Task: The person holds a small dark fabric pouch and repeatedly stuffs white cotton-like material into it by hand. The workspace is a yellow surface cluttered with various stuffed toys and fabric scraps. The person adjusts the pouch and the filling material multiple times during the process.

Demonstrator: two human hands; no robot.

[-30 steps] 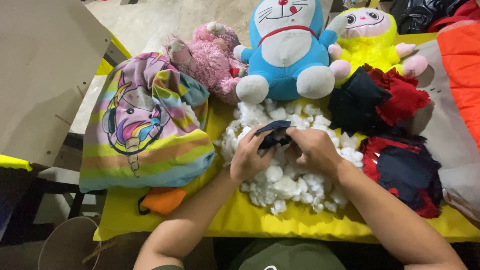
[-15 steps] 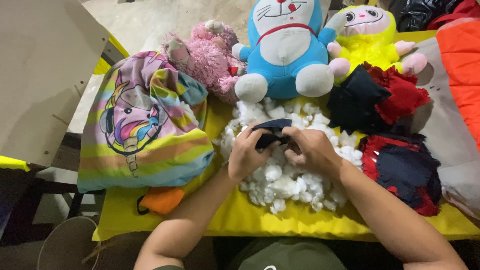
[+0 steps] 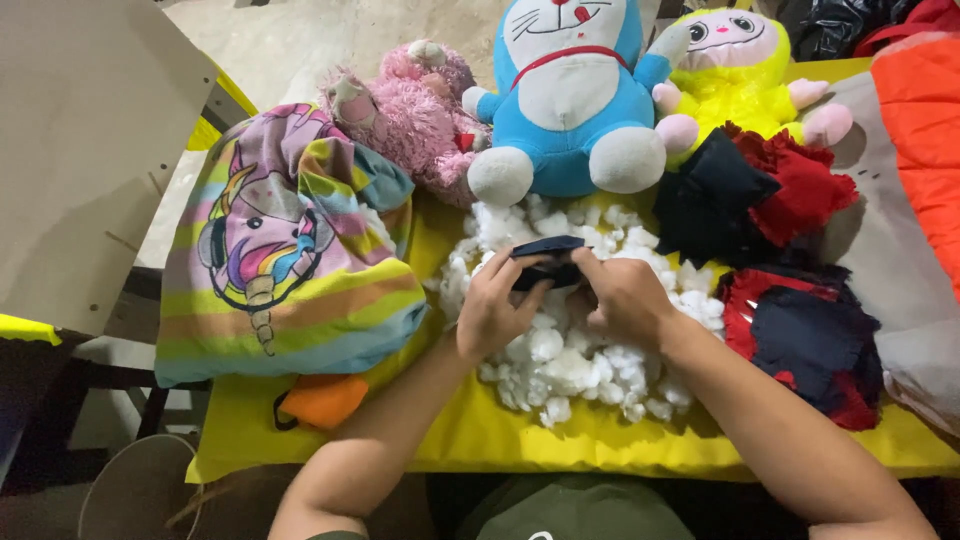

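Note:
A small dark navy fabric piece [image 3: 548,250] is held between my two hands above a heap of white stuffing [image 3: 575,350] on the yellow table cover [image 3: 480,430]. My left hand [image 3: 495,310] grips its left side with thumb and fingers. My right hand [image 3: 625,295] pinches its right side, fingers curled over the cloth. Both forearms come up from the bottom of the view.
A rainbow striped unicorn cushion [image 3: 290,250] lies left, an orange item [image 3: 320,398] under its edge. A pink plush [image 3: 410,110], a blue cat plush [image 3: 575,90] and a yellow plush [image 3: 740,70] sit behind. Navy and red fabric shapes [image 3: 810,340] lie right. A beige board [image 3: 80,140] stands far left.
Both hands have stayed over the stuffing, working the dark fabric piece a little; it sits slightly flatter between the fingers. Nothing else has moved.

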